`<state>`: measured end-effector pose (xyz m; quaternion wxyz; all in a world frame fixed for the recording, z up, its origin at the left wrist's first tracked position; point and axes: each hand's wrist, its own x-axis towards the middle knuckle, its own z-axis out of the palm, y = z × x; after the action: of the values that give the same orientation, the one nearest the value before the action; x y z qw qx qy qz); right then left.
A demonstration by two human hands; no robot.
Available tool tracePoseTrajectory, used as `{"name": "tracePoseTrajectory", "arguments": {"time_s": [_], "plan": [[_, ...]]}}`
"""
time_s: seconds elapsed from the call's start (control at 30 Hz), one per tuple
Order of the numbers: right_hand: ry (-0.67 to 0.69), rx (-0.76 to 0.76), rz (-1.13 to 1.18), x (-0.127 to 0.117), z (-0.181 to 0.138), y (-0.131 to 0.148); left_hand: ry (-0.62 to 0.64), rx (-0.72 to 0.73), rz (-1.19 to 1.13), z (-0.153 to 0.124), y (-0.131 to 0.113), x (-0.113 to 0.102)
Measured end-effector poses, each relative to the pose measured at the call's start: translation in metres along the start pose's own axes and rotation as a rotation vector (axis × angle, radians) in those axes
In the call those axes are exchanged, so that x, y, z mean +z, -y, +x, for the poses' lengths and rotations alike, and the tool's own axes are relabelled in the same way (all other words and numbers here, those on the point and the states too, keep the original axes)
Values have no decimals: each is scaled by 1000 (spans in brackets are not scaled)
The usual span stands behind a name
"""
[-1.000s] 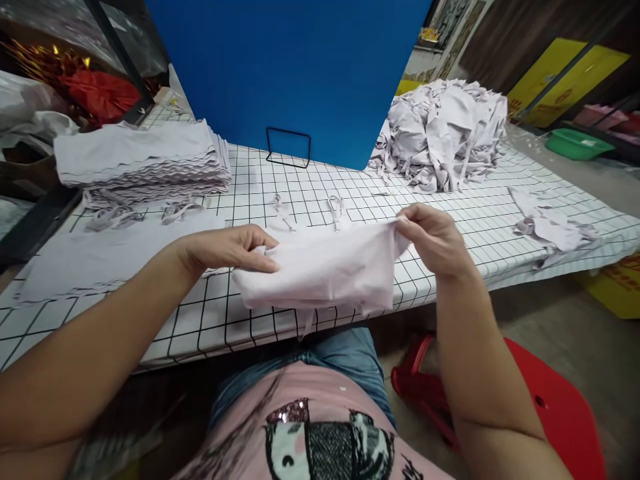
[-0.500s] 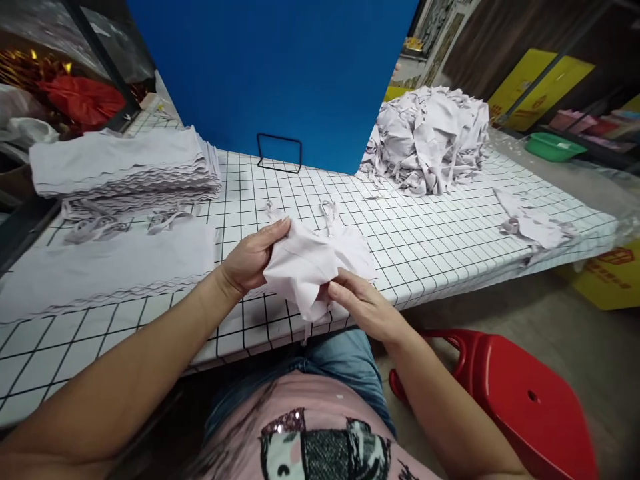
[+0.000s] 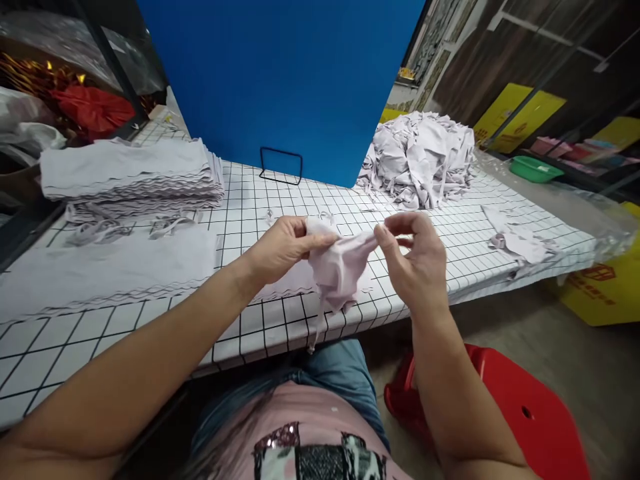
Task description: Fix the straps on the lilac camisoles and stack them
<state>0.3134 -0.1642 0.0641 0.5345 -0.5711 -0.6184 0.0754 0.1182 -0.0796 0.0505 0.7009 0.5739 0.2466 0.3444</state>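
A small pale lilac strappy top [image 3: 340, 273] is held up over the table's front edge, gathered at its upper edge, with a thin strap dangling below. My left hand [image 3: 280, 250] pinches its upper left part between thumb and fingers. Out to the right, my right hand [image 3: 419, 260] pinches a corner and pulls the cloth taut. Beneath it, another pale lilac garment [image 3: 287, 283] lies flat on the checked table, partly hidden; two strap loops show behind my hands.
At left are a folded garment stack [image 3: 130, 167] and a flat garment row [image 3: 105, 267]. A blue board [image 3: 280, 80] stands behind. Rightward lie a heaped garment pile [image 3: 423, 160] and a smaller bunch [image 3: 523, 240]. A red stool [image 3: 520, 407] is below right.
My right hand has moved up and right and now stretches a corner of the top. My left hand has shifted right. The top has turned and bunched along its upper edge.
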Motion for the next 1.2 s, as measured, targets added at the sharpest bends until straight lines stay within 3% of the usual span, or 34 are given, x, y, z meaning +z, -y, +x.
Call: {"name": "tracePoseTrajectory", "arguments": {"time_s": [0.1,0.2,0.33,0.5,0.67,0.83,0.93,1.0,1.07,1.13,1.2], "plan": [[58,-237,-171,-3,13,13,37,67,-5,15,-17,18],[151,-354,-217,-3,29,21,133,132,-69,23,-26,34],[117,-321,-168,-7,46,17,175,142,-176,18,-12,43],[71,-273,-130,-11,51,7,288,-19,-126,7,16,38],[18,-204,-189,-19,58,-15,348,-34,44,-8,-5,6],[51,4,-198,-32,59,-41,167,13,262,-37,-49,-45],[232,186,-232,-25,52,-56,92,-31,435,-37,-60,-72],[383,285,-312,-14,44,-68,85,-89,610,-27,-55,-86],[459,330,-449,-2,32,-82,-31,-116,838,-18,-40,-96],[430,314,-551,4,17,-95,-197,-122,1063,-16,-19,-100],[399,233,-503,3,-1,-104,-263,-130,1191,-27,3,-100]]}}
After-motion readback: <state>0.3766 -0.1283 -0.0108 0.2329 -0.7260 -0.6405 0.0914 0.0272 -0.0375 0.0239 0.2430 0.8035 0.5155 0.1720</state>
